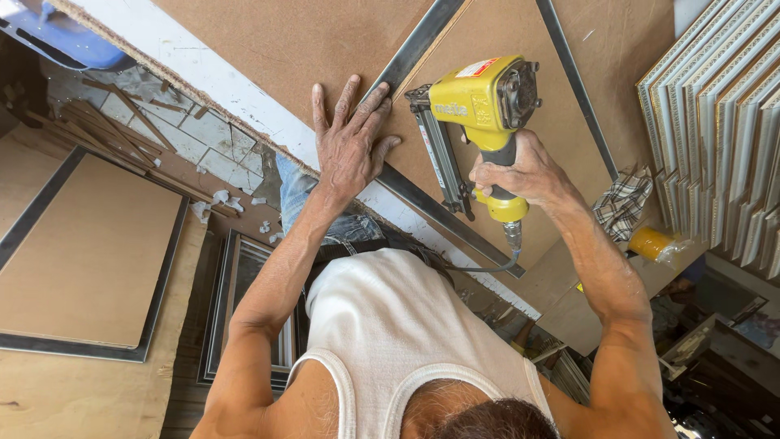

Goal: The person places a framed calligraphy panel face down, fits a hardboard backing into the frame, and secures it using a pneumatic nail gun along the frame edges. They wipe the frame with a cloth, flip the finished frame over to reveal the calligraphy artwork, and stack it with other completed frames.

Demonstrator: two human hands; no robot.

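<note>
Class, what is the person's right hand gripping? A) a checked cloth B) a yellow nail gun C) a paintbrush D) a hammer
B: the right hand is closed around the handle of the yellow nail gun, while the left hand lies flat on the board by the frame.

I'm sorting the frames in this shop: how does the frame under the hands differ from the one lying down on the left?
The frame on the bench is being worked on: the left hand presses flat on it and the right hand holds a yellow nail gun over its backing. The frame on the left lies untouched, apart from both hands. The first is cut off by the picture's edge; the second shows nearly whole. Both have dark rails around brown backing board.
</note>
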